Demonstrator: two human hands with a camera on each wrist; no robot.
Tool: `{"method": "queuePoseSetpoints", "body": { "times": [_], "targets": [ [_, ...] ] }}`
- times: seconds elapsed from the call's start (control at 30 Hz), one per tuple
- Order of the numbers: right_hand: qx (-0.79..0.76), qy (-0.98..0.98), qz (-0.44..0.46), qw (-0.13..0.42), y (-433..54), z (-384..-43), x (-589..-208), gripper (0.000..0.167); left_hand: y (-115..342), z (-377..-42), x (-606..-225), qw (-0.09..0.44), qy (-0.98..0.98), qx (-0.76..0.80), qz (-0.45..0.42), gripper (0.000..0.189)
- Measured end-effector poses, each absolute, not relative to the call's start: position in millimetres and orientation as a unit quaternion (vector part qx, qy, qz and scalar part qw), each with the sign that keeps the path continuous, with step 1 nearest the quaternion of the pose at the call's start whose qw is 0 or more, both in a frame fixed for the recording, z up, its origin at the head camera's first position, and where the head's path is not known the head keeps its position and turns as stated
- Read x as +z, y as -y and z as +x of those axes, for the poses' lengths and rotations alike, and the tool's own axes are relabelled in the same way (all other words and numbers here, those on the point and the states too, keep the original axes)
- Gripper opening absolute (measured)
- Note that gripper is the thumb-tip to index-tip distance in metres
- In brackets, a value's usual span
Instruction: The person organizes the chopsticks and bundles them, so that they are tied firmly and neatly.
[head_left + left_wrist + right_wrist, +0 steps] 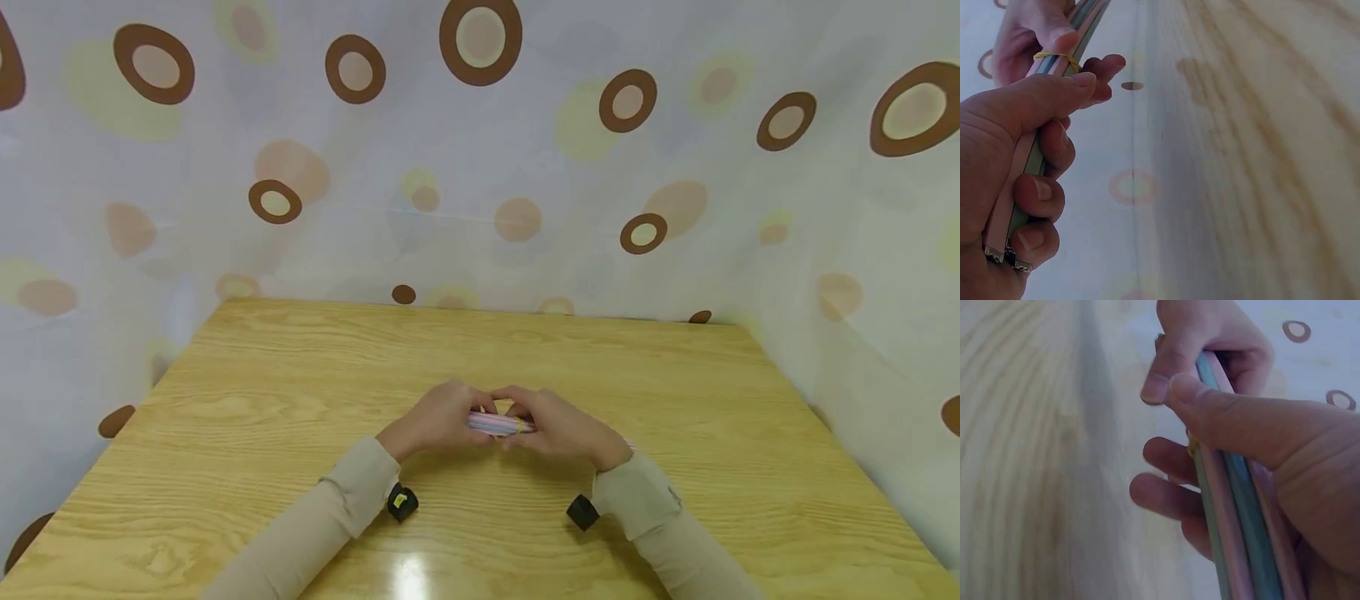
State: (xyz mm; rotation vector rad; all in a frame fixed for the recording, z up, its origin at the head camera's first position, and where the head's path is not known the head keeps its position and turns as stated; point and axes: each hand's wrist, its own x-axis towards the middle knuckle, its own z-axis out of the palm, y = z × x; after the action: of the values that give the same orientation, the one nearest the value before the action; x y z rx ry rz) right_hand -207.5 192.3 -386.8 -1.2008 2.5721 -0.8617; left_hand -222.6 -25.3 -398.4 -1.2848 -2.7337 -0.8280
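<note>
Hands, left (438,419) and right (558,429), grip pastel sticks (498,424); wrist views reveal yellow band (1054,55).

Pale wooden surface (262,400) with wavy grain, glossy, catching a bright glare spot at the near edge. Behind and to both sides, a whitish curtain (525,167) printed with brown rings, tan blobs and faint yellow ovals, hanging down to the far edge and wrapping round the corners. Same grain blurred in both wrist views (1260,156) (1022,456), curtain rings (1296,330) showing beyond.
</note>
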Motion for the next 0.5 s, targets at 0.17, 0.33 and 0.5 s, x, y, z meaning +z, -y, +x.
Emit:
{"method": "queuePoseSetpoints", "body": {
  "times": [0.17, 0.33, 0.5],
  "targets": [
    [-0.275, -0.886, -0.368, 0.062, -204.7, -211.8, -383.4, 0.024, 39.4, -229.7, -392.9, 0.017, 0.886, -0.260, -0.384, 0.026],
    [-0.258, -0.902, -0.345, 0.026, -216.4, -214.6, -373.3, 0.012, 53.7, -237.1, -380.4, 0.042, 0.903, -0.225, -0.363, 0.026],
    [-0.271, -0.905, -0.325, 0.051, -222.1, -216.9, -369.0, 0.015, 60.2, -240.4, -373.0, 0.048, 0.917, -0.171, -0.356, 0.024]
  ]
}}
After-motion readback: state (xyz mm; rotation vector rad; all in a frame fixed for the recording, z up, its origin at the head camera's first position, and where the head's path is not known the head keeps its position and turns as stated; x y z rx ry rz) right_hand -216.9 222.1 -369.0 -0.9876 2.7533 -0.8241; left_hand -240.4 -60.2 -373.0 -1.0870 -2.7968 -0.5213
